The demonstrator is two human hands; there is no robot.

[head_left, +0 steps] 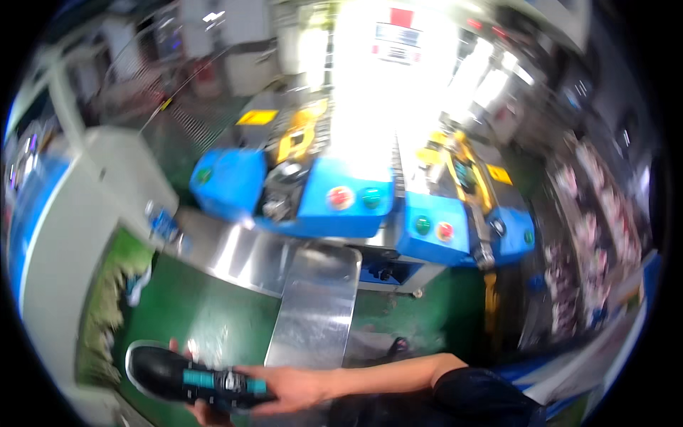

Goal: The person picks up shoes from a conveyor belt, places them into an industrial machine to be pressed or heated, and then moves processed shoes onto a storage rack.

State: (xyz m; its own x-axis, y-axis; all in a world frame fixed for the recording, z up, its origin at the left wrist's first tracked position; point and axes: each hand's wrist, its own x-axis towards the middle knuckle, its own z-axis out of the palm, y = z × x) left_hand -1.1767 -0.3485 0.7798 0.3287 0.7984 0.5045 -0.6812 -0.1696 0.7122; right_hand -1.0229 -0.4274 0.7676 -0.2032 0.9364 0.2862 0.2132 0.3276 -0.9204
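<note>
Gripping right hand: clasped the right-hand end of the black-and-teal shoe; could not tell any reach into the opening.
Left hand: cradled the shoe from beneath, mostly hidden, with fingertips past the upper edge.
Shoe: lay across both hands, lower left of the frame; probably risked a drop to the green floor through a slack left-hand hold.
Metal shelf: stood at lower middle; could have scuffed the shoe in a careless rightward swing.
Red button, green button: sat near centre; seemed exposed to an accidental press from overreaching.
</note>
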